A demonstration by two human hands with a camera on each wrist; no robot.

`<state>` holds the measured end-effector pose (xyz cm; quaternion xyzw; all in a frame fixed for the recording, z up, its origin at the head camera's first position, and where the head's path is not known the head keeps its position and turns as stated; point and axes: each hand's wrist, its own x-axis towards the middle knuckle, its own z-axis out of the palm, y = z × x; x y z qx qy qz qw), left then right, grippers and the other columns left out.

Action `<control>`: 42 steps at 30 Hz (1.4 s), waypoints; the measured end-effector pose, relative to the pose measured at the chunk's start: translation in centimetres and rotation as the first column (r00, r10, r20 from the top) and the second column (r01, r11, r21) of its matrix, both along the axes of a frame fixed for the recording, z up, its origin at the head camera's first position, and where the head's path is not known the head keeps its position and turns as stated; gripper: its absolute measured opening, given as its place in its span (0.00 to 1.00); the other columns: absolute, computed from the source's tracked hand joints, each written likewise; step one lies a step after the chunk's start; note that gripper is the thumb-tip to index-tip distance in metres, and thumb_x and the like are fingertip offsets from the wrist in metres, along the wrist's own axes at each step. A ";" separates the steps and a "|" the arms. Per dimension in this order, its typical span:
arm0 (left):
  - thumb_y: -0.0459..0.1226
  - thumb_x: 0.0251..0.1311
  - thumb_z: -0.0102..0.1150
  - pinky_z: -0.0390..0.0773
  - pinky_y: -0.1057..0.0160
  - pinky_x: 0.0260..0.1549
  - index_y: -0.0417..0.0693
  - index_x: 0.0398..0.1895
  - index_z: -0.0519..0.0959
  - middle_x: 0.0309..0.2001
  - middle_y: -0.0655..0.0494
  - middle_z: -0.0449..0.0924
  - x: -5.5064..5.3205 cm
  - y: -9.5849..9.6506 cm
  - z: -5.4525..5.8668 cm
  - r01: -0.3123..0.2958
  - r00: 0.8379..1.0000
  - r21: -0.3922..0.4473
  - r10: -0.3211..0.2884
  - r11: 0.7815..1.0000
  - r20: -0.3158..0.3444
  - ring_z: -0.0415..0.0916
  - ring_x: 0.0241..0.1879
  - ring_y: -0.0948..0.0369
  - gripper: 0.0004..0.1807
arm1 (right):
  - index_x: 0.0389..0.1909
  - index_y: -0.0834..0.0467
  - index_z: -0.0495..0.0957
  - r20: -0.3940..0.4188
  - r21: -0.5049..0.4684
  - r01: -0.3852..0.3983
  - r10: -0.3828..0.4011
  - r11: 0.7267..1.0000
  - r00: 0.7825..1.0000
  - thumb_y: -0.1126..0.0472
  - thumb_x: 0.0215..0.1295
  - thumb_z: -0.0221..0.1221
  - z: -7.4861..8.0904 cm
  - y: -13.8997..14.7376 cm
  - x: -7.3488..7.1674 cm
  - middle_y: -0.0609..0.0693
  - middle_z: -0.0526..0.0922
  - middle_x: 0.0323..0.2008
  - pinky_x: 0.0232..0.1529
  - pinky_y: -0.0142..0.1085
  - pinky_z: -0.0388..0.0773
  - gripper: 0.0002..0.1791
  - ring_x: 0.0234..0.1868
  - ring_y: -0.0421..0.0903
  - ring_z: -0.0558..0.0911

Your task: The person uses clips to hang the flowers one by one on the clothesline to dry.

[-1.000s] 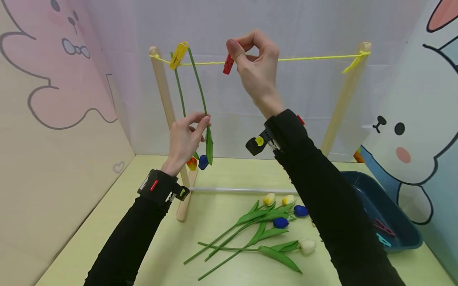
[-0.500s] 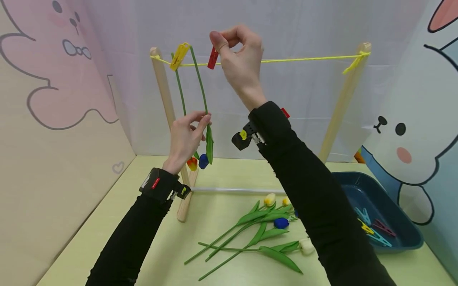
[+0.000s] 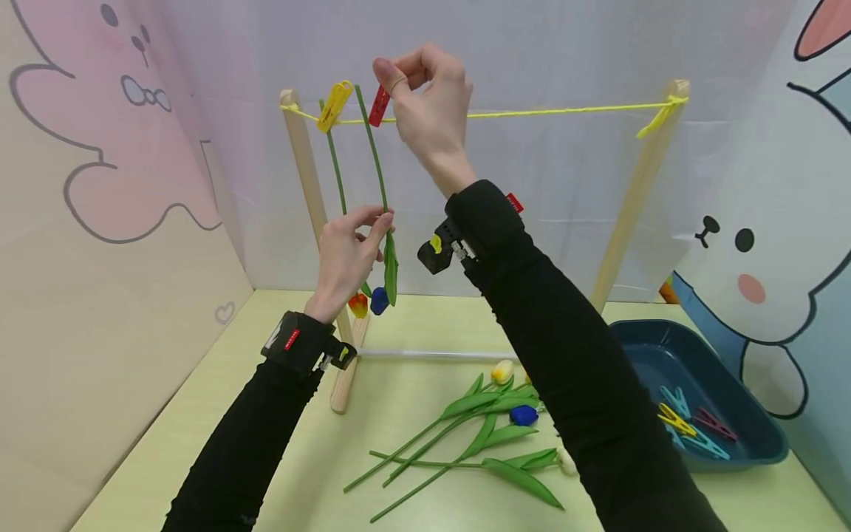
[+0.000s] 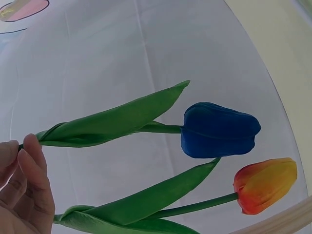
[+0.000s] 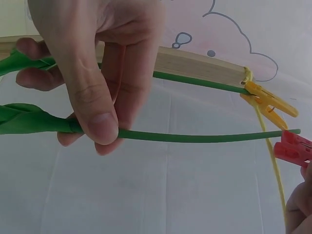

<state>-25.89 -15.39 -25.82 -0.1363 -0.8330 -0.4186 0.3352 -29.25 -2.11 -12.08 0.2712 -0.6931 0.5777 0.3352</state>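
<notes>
My left hand [image 3: 349,255] pinches the stem of a blue tulip [image 4: 219,130] that hangs head down, just above its leaf. The stem's upper end rises past the yellow line [image 3: 565,112]. My right hand [image 3: 432,111] holds a red clothespin [image 3: 379,106] between thumb and fingers, right of that stem's tip. In the right wrist view the red clothespin [image 5: 292,147] lies against or very near the stem end; whether it clamps the stem I cannot tell. Beside them a yellow clothespin [image 3: 335,107] fastens an orange-and-yellow tulip [image 4: 265,186] upside down to the line.
Wooden posts [image 3: 638,192] carry the line, with a pale bar [image 3: 432,355] low between them. Several tulips [image 3: 479,436] lie on the table [image 3: 299,458]. A dark blue tray [image 3: 764,443] at right holds several clothespins [image 3: 678,420], partly behind my right sleeve.
My right hand has moved left along the line, bringing the red clothespin close to the blue tulip's stem. My left hand stays nearly still, pinching the stem.
</notes>
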 end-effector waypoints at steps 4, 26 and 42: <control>0.36 0.70 0.60 0.62 0.76 0.13 0.40 0.51 0.85 0.40 0.40 0.88 -0.1 0.0 0.0 0.001 1.000 -0.006 -0.001 1.000 0.014 0.67 0.14 0.78 0.12 | 0.39 0.63 0.82 0.033 0.001 -0.042 0.042 0.999 0.999 0.56 0.69 0.64 -0.1 -0.2 0.1 0.40 0.74 0.24 0.33 0.26 0.73 0.12 0.17 0.34 0.71; 0.37 0.72 0.58 0.64 0.74 0.14 0.40 0.52 0.84 0.41 0.41 0.88 -0.1 -0.3 0.1 -0.015 0.999 -0.030 0.016 0.999 0.033 0.68 0.13 0.75 0.13 | 0.41 0.63 0.82 0.125 0.020 -0.059 0.056 0.998 0.991 0.55 0.68 0.64 -0.2 -0.8 0.2 0.41 0.75 0.23 0.23 0.31 0.70 0.14 0.10 0.37 0.68; 0.38 0.71 0.59 0.67 0.73 0.15 0.40 0.51 0.85 0.42 0.41 0.88 -0.2 -0.3 -0.1 -0.031 0.998 -0.022 0.032 0.999 0.045 0.71 0.13 0.68 0.13 | 0.49 0.63 0.82 0.178 0.024 -0.116 0.110 0.993 0.978 0.55 0.69 0.63 -0.5 -0.3 0.2 0.46 0.78 0.32 0.24 0.32 0.73 0.17 0.12 0.41 0.71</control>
